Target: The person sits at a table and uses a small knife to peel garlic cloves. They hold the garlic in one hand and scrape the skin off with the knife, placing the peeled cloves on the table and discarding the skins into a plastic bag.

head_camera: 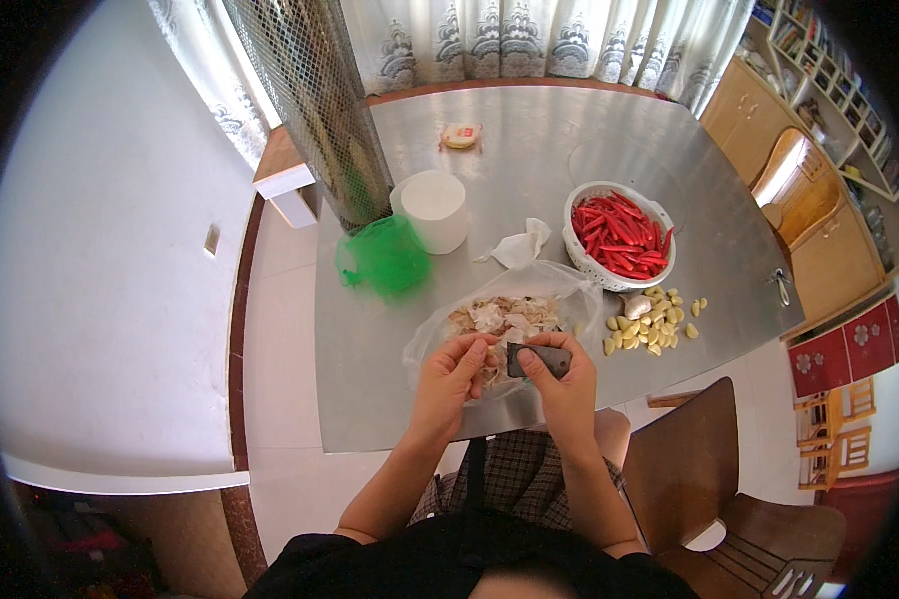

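Note:
My right hand (571,378) grips a small dark flat blade-like tool (541,361), thumb on its face. Beside it, my left hand (453,380) has thumb and forefinger pinched together; whether a small piece sits between them is too hidden to tell. Both hands are over a transparent plastic bag (428,338) spread on the metal table (374,400). Dry garlic skins (506,314) lie heaped on the bag. To the right is a loose pile of peeled garlic cloves (652,329), with a garlic bulb (636,306) still in its skin among them.
A white plastic basket of red chili peppers (622,233) stands behind the cloves. Farther left are a crumpled tissue (521,243), a white paper roll (433,213), a green net bag (386,256) and a tall mesh-wrapped column (322,112). A wrapped packet (461,136) lies at the back.

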{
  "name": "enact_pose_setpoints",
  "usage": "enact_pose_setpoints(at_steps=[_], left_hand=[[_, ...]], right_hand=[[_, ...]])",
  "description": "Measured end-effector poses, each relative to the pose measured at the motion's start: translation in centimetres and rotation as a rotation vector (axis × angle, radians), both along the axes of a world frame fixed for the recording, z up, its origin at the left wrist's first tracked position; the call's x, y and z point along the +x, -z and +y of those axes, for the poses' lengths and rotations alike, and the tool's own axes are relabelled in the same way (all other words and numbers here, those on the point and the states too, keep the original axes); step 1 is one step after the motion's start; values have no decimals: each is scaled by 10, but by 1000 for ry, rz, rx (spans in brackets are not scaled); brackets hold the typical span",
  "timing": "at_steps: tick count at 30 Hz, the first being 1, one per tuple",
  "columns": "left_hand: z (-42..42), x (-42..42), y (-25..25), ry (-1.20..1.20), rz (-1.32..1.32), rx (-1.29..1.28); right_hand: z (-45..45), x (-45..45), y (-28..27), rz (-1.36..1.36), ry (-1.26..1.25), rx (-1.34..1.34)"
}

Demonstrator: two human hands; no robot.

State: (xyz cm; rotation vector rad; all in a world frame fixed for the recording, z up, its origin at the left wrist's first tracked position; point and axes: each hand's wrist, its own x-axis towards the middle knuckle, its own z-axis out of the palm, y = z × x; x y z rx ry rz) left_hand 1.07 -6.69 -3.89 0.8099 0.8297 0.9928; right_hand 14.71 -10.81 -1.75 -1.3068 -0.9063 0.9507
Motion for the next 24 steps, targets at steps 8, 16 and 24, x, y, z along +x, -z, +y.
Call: enact_pose_setpoints(at_steps=[8, 16, 24], left_hand=[[-2, 0, 5, 4, -100, -25], [-4, 0, 6, -15, -98, -72], [-2, -1, 11, -17, -129, -68]], right_hand=[[3, -10, -6, 315, -30, 32], [7, -10, 3, 309, -25, 38], [8, -8, 6, 228, -9, 38]])
